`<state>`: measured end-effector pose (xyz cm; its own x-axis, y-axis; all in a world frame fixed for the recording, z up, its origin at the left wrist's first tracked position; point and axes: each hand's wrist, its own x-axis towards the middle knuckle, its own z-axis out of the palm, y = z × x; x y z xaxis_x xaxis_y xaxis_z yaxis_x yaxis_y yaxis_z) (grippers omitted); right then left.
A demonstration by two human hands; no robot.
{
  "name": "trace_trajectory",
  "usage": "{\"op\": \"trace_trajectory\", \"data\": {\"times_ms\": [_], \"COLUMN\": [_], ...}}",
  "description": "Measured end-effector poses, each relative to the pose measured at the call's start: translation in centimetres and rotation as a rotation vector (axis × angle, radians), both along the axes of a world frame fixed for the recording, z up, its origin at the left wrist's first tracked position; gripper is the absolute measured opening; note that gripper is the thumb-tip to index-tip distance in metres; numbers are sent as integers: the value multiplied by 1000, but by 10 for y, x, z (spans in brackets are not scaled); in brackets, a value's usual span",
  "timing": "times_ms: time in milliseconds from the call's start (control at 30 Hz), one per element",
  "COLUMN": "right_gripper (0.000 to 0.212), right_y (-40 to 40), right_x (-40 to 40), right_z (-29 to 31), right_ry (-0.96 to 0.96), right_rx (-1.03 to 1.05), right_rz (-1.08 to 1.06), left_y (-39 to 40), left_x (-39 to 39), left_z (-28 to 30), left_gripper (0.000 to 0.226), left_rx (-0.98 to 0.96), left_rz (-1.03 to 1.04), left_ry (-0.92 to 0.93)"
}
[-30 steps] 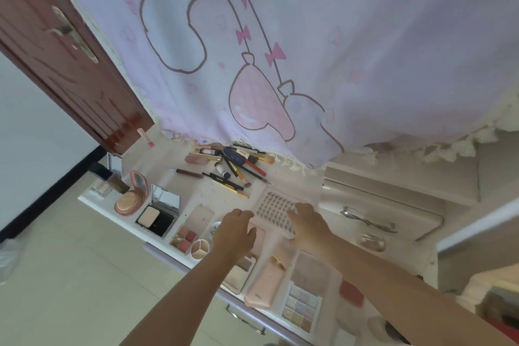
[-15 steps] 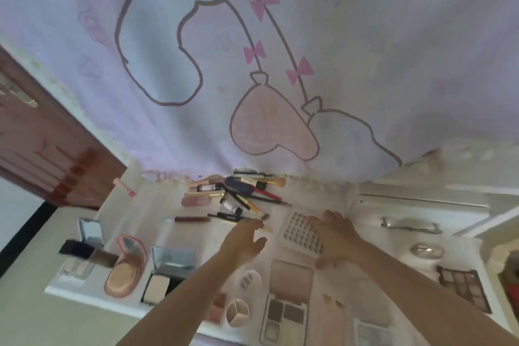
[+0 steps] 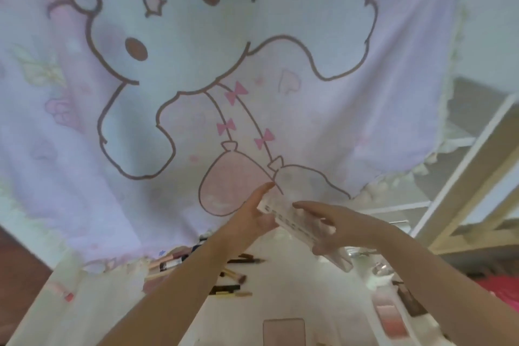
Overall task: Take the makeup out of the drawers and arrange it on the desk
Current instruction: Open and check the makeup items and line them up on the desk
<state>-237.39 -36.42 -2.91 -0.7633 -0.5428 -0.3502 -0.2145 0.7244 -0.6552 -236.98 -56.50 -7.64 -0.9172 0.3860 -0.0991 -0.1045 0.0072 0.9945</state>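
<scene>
A clear flat palette [image 3: 292,220] with a grid of small cells is lifted above the white desk [image 3: 295,289], tilted down to the right. My left hand [image 3: 254,212] holds its left end, fingers stretched up along the far side. My right hand [image 3: 330,229] grips its right part, fingers over the top and thumb beneath. Brushes, pencils and tubes [image 3: 233,275] lie on the desk below my left forearm. A pink rectangular compact [image 3: 283,331] sits at the desk's near edge, and a pink blush palette [image 3: 393,320] lies to the right.
A large pink cartoon cloth [image 3: 224,93] hangs behind the desk and fills most of the view. A pale wooden frame [image 3: 466,199] rises at the right. A pink lipstick [image 3: 66,294] lies far left. A small metal item [image 3: 379,267] sits beyond my right wrist.
Both hands have taken hold of the grid palette and lifted it off the desk. The view has tilted upward, so most of the arranged makeup has dropped out of sight.
</scene>
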Motion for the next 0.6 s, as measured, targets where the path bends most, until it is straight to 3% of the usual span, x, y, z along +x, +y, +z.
{"op": "trace_trajectory", "data": {"times_ms": [33,133,267,533,600], "right_gripper": [82,79,77,89,72], "right_y": [-4,-20,-33,-55,-61], "right_x": [0,-1,-3,-11,-13], "right_z": [7,19,17,9,4], "right_ry": [22,35,39,-82,-155], "right_rx": [-12,-101,-168,-220,-248], "right_rz": [-6,-32,-38,116,156], "left_y": [0,-7,-22,-51,-58], "left_x": [0,-3,2,20,25], "left_z": [9,28,36,17,11], "left_gripper": [111,84,63,71,83], "left_rx": [57,216,230,280,367], "left_rz": [3,61,95,139,103], "left_ry": [14,56,131,88,65]}}
